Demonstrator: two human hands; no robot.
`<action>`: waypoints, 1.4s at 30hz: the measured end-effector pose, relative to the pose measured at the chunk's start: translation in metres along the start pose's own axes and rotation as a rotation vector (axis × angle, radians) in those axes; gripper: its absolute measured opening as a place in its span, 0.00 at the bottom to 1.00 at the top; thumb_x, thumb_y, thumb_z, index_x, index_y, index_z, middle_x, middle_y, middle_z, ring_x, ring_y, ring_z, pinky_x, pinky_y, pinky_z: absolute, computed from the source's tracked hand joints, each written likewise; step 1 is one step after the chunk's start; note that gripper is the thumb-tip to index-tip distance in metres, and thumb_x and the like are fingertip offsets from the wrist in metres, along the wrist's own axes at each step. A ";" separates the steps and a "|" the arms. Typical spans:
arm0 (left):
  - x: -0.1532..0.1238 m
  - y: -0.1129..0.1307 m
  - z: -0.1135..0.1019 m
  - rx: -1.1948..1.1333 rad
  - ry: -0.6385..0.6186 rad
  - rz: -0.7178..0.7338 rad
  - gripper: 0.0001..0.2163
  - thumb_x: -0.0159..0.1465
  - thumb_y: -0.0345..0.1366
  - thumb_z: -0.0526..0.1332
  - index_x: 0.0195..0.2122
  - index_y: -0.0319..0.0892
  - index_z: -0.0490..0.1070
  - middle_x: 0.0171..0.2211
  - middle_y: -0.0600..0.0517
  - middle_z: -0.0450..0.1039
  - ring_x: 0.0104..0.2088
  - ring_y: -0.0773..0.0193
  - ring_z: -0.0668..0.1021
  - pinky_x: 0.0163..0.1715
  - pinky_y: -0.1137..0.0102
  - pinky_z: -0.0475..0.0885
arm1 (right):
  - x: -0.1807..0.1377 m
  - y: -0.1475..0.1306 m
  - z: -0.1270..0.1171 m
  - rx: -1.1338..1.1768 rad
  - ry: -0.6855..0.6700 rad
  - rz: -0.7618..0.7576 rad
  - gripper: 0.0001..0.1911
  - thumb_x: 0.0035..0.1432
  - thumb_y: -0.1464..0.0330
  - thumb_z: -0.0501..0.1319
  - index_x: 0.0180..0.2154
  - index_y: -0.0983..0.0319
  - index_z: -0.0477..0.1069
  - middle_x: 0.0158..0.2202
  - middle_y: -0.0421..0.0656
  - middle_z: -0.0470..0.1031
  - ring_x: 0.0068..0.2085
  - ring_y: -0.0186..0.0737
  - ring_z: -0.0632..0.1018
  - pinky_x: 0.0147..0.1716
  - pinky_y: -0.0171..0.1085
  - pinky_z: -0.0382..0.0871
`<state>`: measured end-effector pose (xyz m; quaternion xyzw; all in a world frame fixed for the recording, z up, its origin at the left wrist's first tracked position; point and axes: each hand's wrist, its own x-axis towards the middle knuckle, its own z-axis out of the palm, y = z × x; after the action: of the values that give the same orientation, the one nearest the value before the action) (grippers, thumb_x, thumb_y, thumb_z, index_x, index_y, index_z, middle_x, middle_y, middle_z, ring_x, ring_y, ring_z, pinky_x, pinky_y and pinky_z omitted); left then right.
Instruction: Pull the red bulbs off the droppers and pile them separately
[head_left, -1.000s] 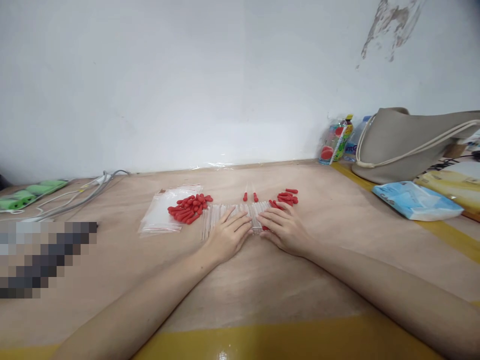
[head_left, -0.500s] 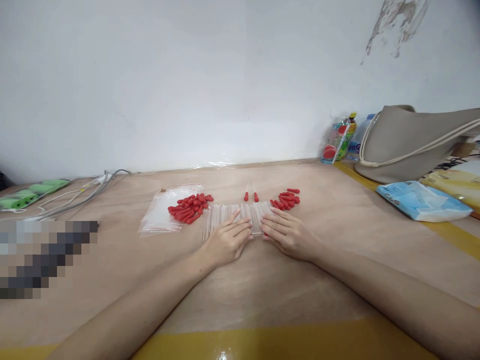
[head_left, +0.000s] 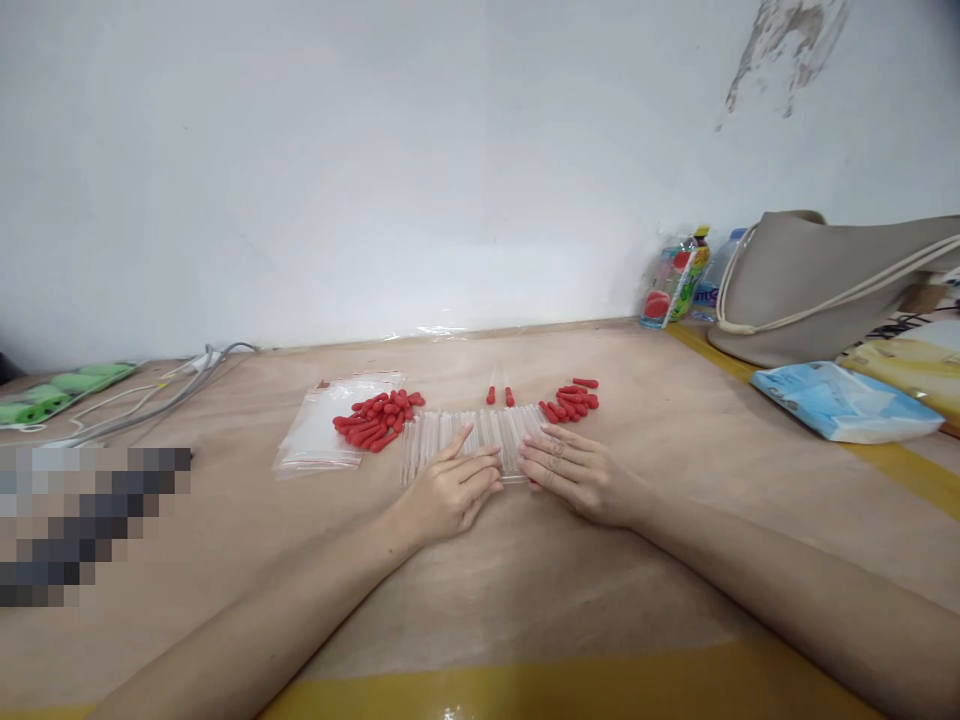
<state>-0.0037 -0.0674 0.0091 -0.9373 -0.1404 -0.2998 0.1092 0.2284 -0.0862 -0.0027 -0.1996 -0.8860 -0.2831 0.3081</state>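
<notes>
A row of several clear plastic tubes (head_left: 480, 432) lies side by side on the brown table (head_left: 480, 590). My left hand (head_left: 448, 492) rests flat at the row's near edge, fingers stretched out and touching the tubes. My right hand (head_left: 574, 474) lies flat beside it, fingertips on the row's right end. A pile of red caps (head_left: 373, 418) sits left of the tubes, partly on clear zip bags (head_left: 319, 435). A second pile of red caps (head_left: 571, 398) lies to the right. Two capped tubes (head_left: 500, 395) stand apart behind the row.
A grey bag (head_left: 817, 285) and a blue tissue pack (head_left: 836, 402) sit at the right, with bottles (head_left: 679, 278) by the wall. Grey cables (head_left: 161, 395) and green items (head_left: 52, 392) lie at the left. A yellow strip runs along the near edge.
Both hands have slid a little toward me along the row of tubes. The piles of caps stay where they were.
</notes>
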 end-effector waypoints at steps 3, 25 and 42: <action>-0.001 0.001 -0.003 -0.020 -0.003 0.001 0.07 0.62 0.27 0.51 0.38 0.38 0.68 0.36 0.50 0.76 0.48 0.64 0.73 0.61 0.55 0.47 | 0.002 -0.001 -0.006 -0.029 -0.013 -0.045 0.13 0.58 0.74 0.54 0.45 0.68 0.69 0.47 0.49 0.72 0.53 0.42 0.68 0.55 0.46 0.63; 0.000 -0.032 0.004 0.176 0.162 -0.326 0.13 0.62 0.27 0.49 0.47 0.37 0.66 0.30 0.49 0.61 0.31 0.67 0.68 0.28 0.72 0.68 | -0.015 0.041 0.002 0.094 0.242 0.676 0.15 0.58 0.69 0.53 0.47 0.60 0.68 0.35 0.46 0.67 0.34 0.36 0.71 0.32 0.36 0.70; 0.014 -0.026 0.022 0.050 0.034 -0.212 0.14 0.61 0.40 0.56 0.43 0.37 0.66 0.35 0.46 0.71 0.35 0.62 0.74 0.36 0.68 0.71 | -0.018 0.129 0.013 0.284 0.027 1.343 0.14 0.44 0.61 0.62 0.30 0.64 0.69 0.27 0.43 0.73 0.28 0.35 0.72 0.27 0.34 0.65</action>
<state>0.0103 -0.0337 0.0030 -0.9088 -0.2445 -0.3221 0.1025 0.3033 0.0167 0.0257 -0.6597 -0.5949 0.0859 0.4511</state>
